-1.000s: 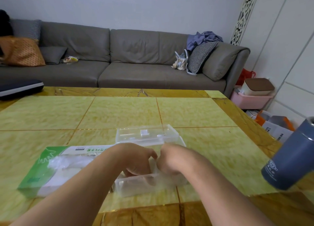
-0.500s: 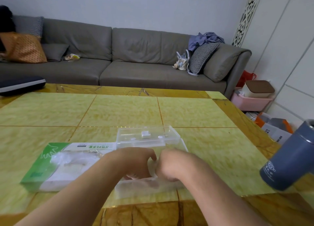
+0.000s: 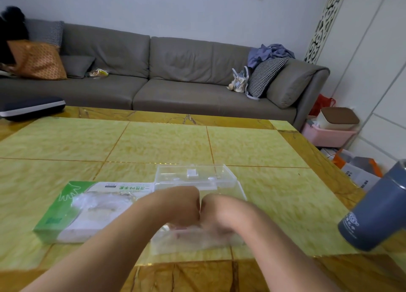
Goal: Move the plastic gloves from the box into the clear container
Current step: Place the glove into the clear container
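The clear container (image 3: pixel 240 196) stands on the table in front of me, its hinged lid (image 3: pixel 193 175) open at the back. Both of my hands reach down into it, knuckles touching. My left hand (image 3: pixel 175 206) and my right hand (image 3: pixel 219 212) have their fingers curled down inside, on a wad of plastic gloves (image 3: pixel 182 229) that shows only as a blur through the front wall. Left of the container lies the green and white glove box (image 3: pixel 63 212), flat, with more crumpled gloves (image 3: pixel 98 204) showing in its torn top opening.
A dark blue insulated bottle (image 3: pixel 373 215) stands near the table's right edge. The yellow tiled table (image 3: pixel 153 142) stretches away behind the container. Beyond it is a grey sofa (image 3: pixel 175 76); a dark flat cushion (image 3: pixel 30 107) lies at the far left.
Both hands have pushed lower into the container and closed together until the knuckles meet. The box and the bottle stay where they were.
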The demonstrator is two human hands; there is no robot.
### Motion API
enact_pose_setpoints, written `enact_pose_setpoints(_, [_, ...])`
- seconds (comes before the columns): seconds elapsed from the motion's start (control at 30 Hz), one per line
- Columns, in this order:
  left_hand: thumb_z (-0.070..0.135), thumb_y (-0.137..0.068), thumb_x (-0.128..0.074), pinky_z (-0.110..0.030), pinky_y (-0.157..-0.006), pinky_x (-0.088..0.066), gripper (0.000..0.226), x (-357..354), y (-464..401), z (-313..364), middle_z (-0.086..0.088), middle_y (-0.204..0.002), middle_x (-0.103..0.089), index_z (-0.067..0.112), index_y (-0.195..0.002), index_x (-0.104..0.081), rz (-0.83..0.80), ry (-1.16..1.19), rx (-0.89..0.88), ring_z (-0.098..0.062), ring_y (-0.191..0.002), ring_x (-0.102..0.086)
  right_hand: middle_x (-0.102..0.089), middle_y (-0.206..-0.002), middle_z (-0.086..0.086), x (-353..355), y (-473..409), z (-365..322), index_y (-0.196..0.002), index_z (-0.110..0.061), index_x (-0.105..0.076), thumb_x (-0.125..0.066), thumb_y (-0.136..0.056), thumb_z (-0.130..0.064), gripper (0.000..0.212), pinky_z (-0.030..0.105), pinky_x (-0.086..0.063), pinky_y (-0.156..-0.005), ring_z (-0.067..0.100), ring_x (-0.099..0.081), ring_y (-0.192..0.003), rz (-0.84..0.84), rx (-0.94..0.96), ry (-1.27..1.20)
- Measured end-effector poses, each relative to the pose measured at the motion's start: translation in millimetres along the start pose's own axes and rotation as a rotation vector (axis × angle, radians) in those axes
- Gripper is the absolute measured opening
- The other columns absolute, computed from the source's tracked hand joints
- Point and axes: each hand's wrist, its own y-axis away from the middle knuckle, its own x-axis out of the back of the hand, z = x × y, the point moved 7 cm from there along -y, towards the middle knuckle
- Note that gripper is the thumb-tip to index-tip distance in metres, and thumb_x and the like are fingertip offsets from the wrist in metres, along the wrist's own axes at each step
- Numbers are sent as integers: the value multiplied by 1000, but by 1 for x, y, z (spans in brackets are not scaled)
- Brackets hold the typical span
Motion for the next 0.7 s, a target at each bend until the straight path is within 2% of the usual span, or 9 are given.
enact_pose_setpoints(0.07, [20, -94, -58, -28, -65, -49, 31, -8, -2, 1, -12, -105, -75, 5, -119, -69, -45, -66, 5, -29, -86, -71, -51, -70, 4, 3, 1, 0, -71, -15, -52, -52, -97, -9, 27, 29, -33, -51, 19, -46, -58, 47, -6, -21])
enact_pose_setpoints(0.13, [26, -97, -59, -28, -60, -48, 32, -10, -2, 3, -8, -97, -70, 8, -122, -66, -60, -69, 16, -23, -74, -63, -51, -68, 5, 6, 1, 5, -70, -13, -52, -51, -94, -9, 24, 28, -32, -50, 21, -46, -59, 95, -41, -83])
enact_pose_setpoints(0.23, [27, -97, -61, -25, -52, -46, 33, -6, 1, 6, -4, -89, -70, 12, -125, -66, -79, -105, 39, -16, -56, -55, -58, -77, 7, 6, 2, 8, -88, -8, -64, -49, -98, -13, 19, 28, -36, -55, 27, -57, -71, 62, -66, -110])
enact_pose_setpoints(0.3, [26, -93, -60, -29, -61, -56, 35, -2, 5, 8, -9, -101, -76, 11, -124, -69, -61, -97, 24, -20, -62, -65, -63, -80, 8, 5, 3, 10, -102, -6, -70, -52, -98, -13, 20, 28, -41, -60, 29, -66, -78, 48, -73, -141])
enact_pose_setpoints(0.33, [23, -92, -59, -34, -69, -62, 35, 1, 8, 6, -11, -105, -76, 9, -122, -69, -30, -72, 21, -23, -71, -70, -63, -77, 7, 5, 2, 9, -103, -7, -70, -53, -96, -12, 19, 27, -42, -60, 27, -66, -73, 60, -74, -147])
enact_pose_setpoints(0.43, [17, -93, -56, -40, -83, -61, 24, 23, 26, 2, -4, -107, -73, 16, -112, -69, 220, 75, -30, -24, -92, -71, -64, -76, 2, 12, -1, 8, -95, -13, -67, -49, -91, -11, 19, 28, -45, -55, 19, -61, -65, 221, -62, -130])
enact_pose_setpoints(0.53, [31, -95, -60, -30, -67, -57, 11, 55, 66, -6, 11, -86, -72, 28, -93, -71, 552, 274, -101, -10, -76, -66, -68, -77, 1, 23, 6, 2, -83, -18, -68, -44, -87, -12, 25, 31, -52, -57, 22, -67, -68, 411, -1, -211])
enact_pose_setpoints(0.6, [35, -96, -61, -28, -59, -54, 16, 71, 94, -28, 12, -74, -70, 29, -84, -70, 735, 391, -67, -7, -66, -64, -69, -80, -2, 29, 15, -5, -81, -21, -69, -43, -84, -9, 29, 35, -59, -63, 21, -68, -70, 512, 42, -279])
enact_pose_setpoints(0.7, [29, -96, -60, -34, -65, -59, 13, 83, 117, -83, 12, -76, -70, 29, -86, -69, 870, 376, 86, -8, -70, -65, -67, -78, -6, 35, 27, -17, -81, -24, -68, -44, -85, -5, 31, 33, -54, -54, 16, -65, -62, 624, 96, -339])
